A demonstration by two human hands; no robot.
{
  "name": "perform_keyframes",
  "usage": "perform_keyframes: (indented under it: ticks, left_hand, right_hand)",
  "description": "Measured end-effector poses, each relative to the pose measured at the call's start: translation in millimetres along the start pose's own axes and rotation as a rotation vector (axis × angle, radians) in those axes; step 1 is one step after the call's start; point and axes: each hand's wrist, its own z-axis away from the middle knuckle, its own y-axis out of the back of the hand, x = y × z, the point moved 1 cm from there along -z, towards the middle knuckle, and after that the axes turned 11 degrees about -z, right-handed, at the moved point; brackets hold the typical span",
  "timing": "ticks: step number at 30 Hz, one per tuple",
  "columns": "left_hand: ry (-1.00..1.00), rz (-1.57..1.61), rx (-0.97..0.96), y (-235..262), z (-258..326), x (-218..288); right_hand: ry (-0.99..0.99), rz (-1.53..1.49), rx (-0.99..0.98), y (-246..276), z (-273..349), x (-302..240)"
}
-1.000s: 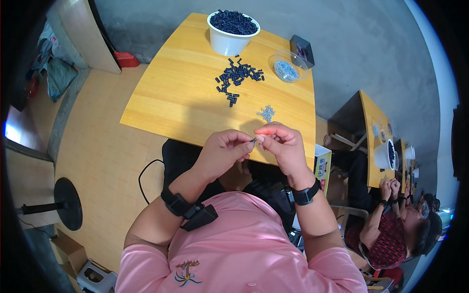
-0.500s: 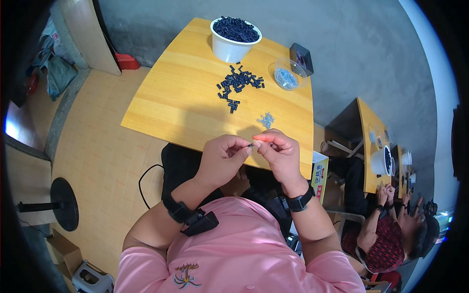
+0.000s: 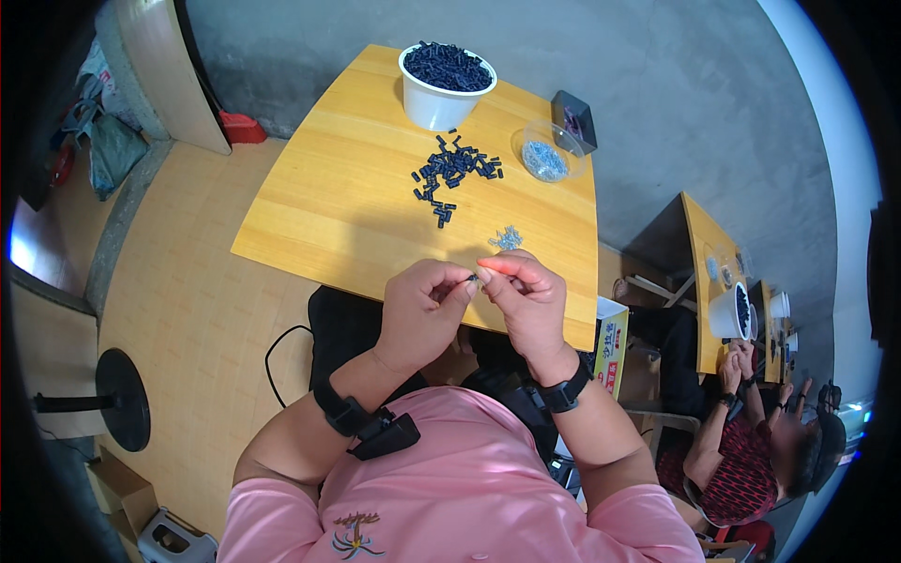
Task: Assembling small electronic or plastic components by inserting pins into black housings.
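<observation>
Both my hands meet above the near edge of the wooden table (image 3: pixel 310 202). My left hand (image 3: pixel 419 305) pinches a small black cylindrical piece (image 3: pixel 472 278) between thumb and forefinger. Touching its tip from the other side, my right hand (image 3: pixel 527 296) is closed in a pinch; whatever sits between those fingertips is too small to make out. Beyond my hands lies a small heap of shiny clear or silvery bits (image 3: pixel 508 237). Farther off is a loose pile of short black cylindrical pieces (image 3: pixel 454 167).
A white tub (image 3: pixel 434 105) full of black pieces stands at the far edge. Right of it are a clear round dish (image 3: pixel 545 160) of silvery bits and a dark box (image 3: pixel 574 122). A co-worker (image 3: pixel 727 460) sits at another table on the right. A round black stand base (image 3: pixel 124 399) is at left.
The view has tilted slightly, so the table's things sit a little lower. My hands stay pinched together, with the right fingertips shifted slightly at the black piece.
</observation>
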Motion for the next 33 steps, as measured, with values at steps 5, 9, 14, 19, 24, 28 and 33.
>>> perform_keyframes:
  ticks: [5, 9, 14, 19, 24, 28, 33]
  left_hand:
    - [0.023, -0.006, -0.066, -1, -2, -5]
    - [0.041, 0.038, -0.076, 1, -1, -7]
    - [0.029, 0.025, -0.095, 2, 0, -5]
    - [0.110, 0.032, -0.188, 6, -5, 0]
    - [0.384, 0.290, -0.288, 4, -3, -7]
    - [0.466, 0.332, -0.349, 4, -2, -6]
    - [0.606, 0.536, -0.399, 0, 2, -8]
  right_hand:
    - [0.047, -0.010, 0.008, -1, 0, 4]
    - [-0.038, -0.134, -0.012, 1, -2, 7]
    - [-0.168, -0.314, -0.127, 5, -5, 7]
    - [-0.089, -0.105, -0.181, 12, -8, 5]
    - [0.035, 0.143, -0.209, 14, 0, -2]
    - [0.213, 0.465, -0.283, 9, 8, -16]
    - [0.363, 0.646, -0.281, 7, 12, -11]
